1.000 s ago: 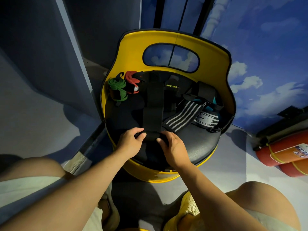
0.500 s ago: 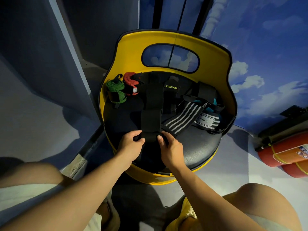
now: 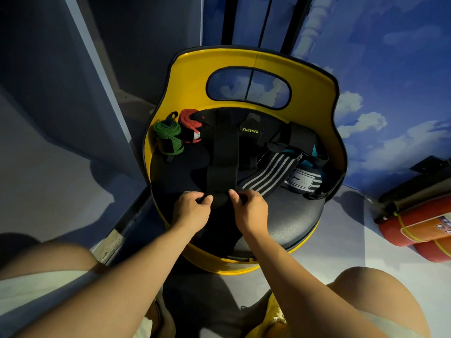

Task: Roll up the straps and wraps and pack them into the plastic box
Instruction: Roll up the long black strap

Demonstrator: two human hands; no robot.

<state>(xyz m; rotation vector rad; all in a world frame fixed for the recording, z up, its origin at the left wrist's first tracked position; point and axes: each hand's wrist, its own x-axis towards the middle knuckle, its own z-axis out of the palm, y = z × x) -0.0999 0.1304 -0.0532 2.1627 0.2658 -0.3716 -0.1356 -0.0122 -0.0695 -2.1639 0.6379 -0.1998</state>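
Observation:
A long black wrap (image 3: 223,157) lies stretched front to back across the black seat of a yellow chair (image 3: 300,220). Its near end is wound into a small roll (image 3: 220,199). My left hand (image 3: 191,211) pinches the roll's left end and my right hand (image 3: 249,208) pinches its right end. Rolled green (image 3: 168,136) and red (image 3: 190,125) wraps sit at the seat's back left. A black-and-grey striped wrap (image 3: 268,174), a logo-marked striped wrap (image 3: 302,180) and black straps (image 3: 300,140) lie at the right. No plastic box is in view.
The chair's yellow backrest (image 3: 249,59) with an oval cut-out rises behind the wraps. A red fire extinguisher (image 3: 415,225) lies on the floor at right. A blue wall panel stands close on the left. My knees and yellow shoes are at the bottom.
The roll at the wrap's near end has grown thicker as both hands turned it away from me along the wrap. The other wraps have not moved.

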